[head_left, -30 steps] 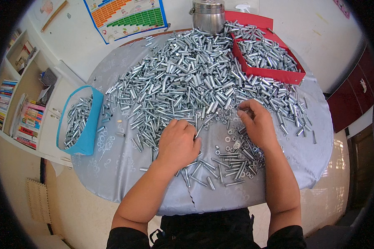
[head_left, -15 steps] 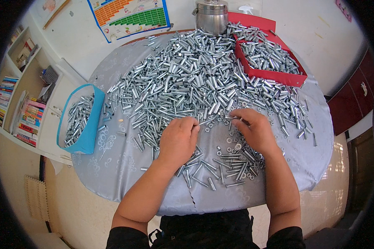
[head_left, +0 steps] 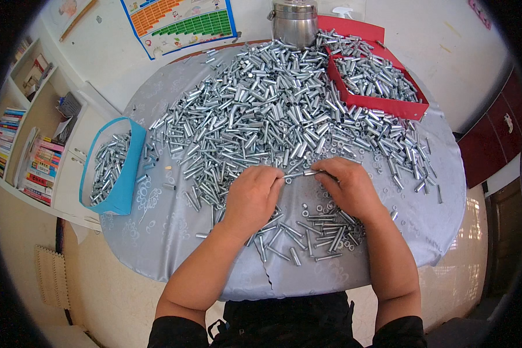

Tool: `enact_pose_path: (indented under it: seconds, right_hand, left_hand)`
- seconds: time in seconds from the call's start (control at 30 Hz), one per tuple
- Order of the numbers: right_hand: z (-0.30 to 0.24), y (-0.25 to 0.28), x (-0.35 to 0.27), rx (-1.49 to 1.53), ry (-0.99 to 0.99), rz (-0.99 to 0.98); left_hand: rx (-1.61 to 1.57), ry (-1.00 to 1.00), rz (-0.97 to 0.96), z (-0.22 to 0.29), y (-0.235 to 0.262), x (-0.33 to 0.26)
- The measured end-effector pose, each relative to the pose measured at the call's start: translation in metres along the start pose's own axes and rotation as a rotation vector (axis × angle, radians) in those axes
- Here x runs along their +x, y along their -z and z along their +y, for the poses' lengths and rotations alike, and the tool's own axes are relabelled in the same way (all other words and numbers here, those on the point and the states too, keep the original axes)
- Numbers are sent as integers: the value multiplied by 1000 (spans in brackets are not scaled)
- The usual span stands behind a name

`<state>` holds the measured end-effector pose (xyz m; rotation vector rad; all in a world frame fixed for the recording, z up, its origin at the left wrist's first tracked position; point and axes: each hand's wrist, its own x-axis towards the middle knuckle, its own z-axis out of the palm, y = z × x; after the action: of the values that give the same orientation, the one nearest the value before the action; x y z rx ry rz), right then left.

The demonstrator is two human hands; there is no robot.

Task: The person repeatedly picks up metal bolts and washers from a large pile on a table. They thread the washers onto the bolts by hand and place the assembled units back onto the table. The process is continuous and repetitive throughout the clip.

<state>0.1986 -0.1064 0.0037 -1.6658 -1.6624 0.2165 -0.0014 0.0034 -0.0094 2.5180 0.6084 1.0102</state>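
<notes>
A large heap of silver metal sleeves and bolts covers a round table with a grey-blue cloth. My left hand and my right hand meet near the table's front middle. Between their fingertips they hold a thin silver bolt with a sleeve, lying roughly level. Just below my hands lies a smaller pile of bolts, nuts and washers.
A blue bin with metal parts hangs at the table's left edge. A red tray full of sleeves stands at the back right, beside a steel pot. Bookshelves stand on the left, and a coloured chart hangs behind.
My hands have come together from slightly apart positions and rose a little toward the heap. The right hand now holds a bolt out to the left hand's fingertips.
</notes>
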Motion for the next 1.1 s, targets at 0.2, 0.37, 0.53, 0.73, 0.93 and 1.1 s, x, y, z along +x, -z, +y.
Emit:
enact_pose_path:
  seconds: [0.2,0.37,0.53,0.73,0.93,1.1]
  right_hand:
    - [-4,-3,-1,65,28,4]
    - [-10,-5,-2,248,-124,33]
    - [-13,-5,-3,463,-280,23]
    - [-15,0,-2,304,-268,-36]
    - [10,13,-2,2,69,-147]
    - [2,16,-5,-124,-5,-304]
  left_hand:
    - [-62,-9,-18,2,-2,-2]
    - [-473,421,-161,13,1,-2]
    - [-818,435,-68,15,-16,-8]
    - [-907,554,-140,11,-8,-5]
    - [-865,634,-17,5,-5,-2]
    - [-852,629,-42,10,-7,-2]
